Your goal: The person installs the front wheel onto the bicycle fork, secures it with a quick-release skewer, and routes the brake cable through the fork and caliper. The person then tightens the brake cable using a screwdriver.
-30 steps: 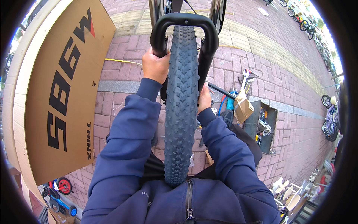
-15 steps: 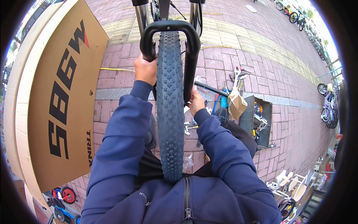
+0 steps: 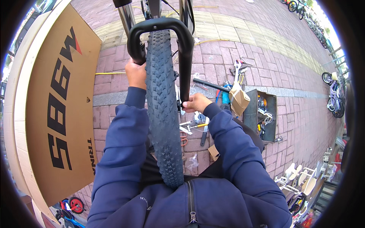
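A knobby black bicycle tyre [image 3: 163,114] stands upright between my arms, its wheel sitting inside a black suspension fork [image 3: 157,28]. My left hand [image 3: 135,73] grips the fork's left leg just below the arch. My right hand [image 3: 194,102] is closed around the lower end of the right fork leg, near the wheel's hub. Both sleeves are dark blue. The hub itself is hidden behind the tyre.
A large brown cardboard box [image 3: 57,106] lies on the brick paving at the left. Loose hand tools [image 3: 195,127] lie on the bricks by my right hand, with an open grey toolbox [image 3: 262,114] beyond. Parked bicycles [image 3: 332,91] stand at the right.
The fork and wheel have shifted left and nearer in the picture. My right hand slid down the right fork leg toward the hub; my left hand stays on the left leg.
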A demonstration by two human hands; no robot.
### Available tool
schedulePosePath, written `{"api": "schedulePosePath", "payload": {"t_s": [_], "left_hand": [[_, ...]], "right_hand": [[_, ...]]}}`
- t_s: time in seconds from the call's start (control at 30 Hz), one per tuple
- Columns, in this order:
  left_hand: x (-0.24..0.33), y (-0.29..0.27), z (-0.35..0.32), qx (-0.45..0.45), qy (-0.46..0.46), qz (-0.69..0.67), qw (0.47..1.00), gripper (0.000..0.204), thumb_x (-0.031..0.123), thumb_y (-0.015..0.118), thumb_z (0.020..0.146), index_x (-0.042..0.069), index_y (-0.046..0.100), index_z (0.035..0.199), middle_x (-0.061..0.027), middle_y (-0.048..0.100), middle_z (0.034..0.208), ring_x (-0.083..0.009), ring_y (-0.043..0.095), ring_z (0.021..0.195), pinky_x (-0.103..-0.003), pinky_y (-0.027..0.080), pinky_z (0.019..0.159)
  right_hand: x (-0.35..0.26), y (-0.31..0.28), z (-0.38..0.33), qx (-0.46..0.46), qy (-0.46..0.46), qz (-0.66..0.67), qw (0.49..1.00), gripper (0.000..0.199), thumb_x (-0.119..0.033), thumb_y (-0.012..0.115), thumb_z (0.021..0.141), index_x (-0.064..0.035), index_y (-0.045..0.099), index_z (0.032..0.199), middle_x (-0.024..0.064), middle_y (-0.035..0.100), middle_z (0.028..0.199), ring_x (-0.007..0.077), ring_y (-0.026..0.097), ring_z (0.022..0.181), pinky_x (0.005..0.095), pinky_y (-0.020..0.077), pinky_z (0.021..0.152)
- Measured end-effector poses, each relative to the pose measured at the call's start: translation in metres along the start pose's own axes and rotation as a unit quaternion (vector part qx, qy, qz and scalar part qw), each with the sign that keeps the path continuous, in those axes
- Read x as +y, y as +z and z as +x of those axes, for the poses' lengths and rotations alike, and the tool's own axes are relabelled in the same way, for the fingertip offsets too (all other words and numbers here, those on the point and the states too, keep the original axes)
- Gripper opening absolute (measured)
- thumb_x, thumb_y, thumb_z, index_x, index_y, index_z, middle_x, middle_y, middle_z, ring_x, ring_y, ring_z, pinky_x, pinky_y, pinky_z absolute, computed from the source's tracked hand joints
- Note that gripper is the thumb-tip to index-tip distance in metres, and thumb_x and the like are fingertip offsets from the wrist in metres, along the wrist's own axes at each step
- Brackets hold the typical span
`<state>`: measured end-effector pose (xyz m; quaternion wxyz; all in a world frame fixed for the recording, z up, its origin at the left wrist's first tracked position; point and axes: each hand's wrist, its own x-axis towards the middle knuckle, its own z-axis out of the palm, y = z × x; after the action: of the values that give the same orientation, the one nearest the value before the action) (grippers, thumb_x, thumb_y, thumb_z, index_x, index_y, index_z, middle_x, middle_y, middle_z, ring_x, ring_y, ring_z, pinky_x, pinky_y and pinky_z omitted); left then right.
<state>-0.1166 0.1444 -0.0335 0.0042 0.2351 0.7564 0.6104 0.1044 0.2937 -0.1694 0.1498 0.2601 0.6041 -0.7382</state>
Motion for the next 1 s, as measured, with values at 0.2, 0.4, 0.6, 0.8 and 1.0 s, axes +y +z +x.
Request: {"api": "schedulePosePath", "payload": {"t_s": [0.2, 0.4, 0.6, 0.8, 1.0], "left_hand": [[0.001, 0.002, -0.001, 0.0, 0.008, -0.055, 0.998, 0.022, 0.007, 0.076, 0.079, -0.003, 0.068, 0.097, -0.0069, 0.073, 0.082, -0.0121, 0.064, 0.074, -0.031, 0.051, 0.069], [0.021, 0.008, -0.007, -0.006, 0.03, -0.106, 0.994, 0.01, 0.01, 0.067, 0.078, 0.001, 0.064, 0.08, -0.0056, 0.063, 0.065, -0.0132, 0.06, 0.059, -0.031, 0.048, 0.057], [0.025, 0.009, -0.005, -0.031, -0.006, -0.167, 0.985, 0.011, 0.01, 0.067, 0.076, 0.001, 0.061, 0.077, -0.0047, 0.062, 0.062, -0.0129, 0.059, 0.054, -0.029, 0.048, 0.053], [0.02, 0.012, -0.002, -0.028, -0.03, -0.137, 0.99, 0.015, 0.012, 0.069, 0.074, 0.0, 0.063, 0.079, -0.0059, 0.064, 0.062, -0.013, 0.062, 0.057, -0.031, 0.05, 0.056], [0.009, 0.017, 0.005, -0.071, -0.01, -0.134, 0.988, 0.009, 0.007, 0.067, 0.078, 0.0, 0.063, 0.081, -0.0044, 0.062, 0.063, -0.0122, 0.059, 0.054, -0.029, 0.047, 0.053]], "right_hand": [[0.001, 0.011, -0.008, 0.06, -0.011, -0.018, 0.998, 0.036, -0.03, 0.069, 0.098, 0.004, 0.07, 0.108, 0.0084, 0.072, 0.095, 0.0157, 0.071, 0.089, 0.0297, 0.0596, 0.078], [-0.044, 0.021, -0.058, 0.277, -0.182, -0.365, 0.87, 0.05, -0.039, 0.07, 0.091, 0.0045, 0.069, 0.114, 0.0215, 0.073, 0.101, 0.0318, 0.071, 0.095, 0.0391, 0.0548, 0.083], [-0.094, 0.081, -0.147, 0.113, -0.19, 0.016, 0.975, 0.064, -0.05, 0.06, 0.099, 0.0031, 0.057, 0.134, 0.0115, 0.068, 0.116, 0.0169, 0.066, 0.103, 0.0302, 0.0534, 0.084], [-0.135, 0.158, -0.192, 0.147, -0.331, -0.156, 0.919, 0.132, -0.056, 0.086, 0.073, 0.0077, 0.008, 0.157, 0.0195, 0.042, 0.15, 0.0245, 0.046, 0.134, 0.0366, 0.0371, 0.111], [-0.147, 0.164, -0.188, 0.078, -0.275, 0.069, 0.956, 0.113, -0.013, 0.082, 0.076, 0.0022, 0.006, 0.158, 0.0137, 0.043, 0.143, 0.0223, 0.049, 0.126, 0.0353, 0.038, 0.11]]}}
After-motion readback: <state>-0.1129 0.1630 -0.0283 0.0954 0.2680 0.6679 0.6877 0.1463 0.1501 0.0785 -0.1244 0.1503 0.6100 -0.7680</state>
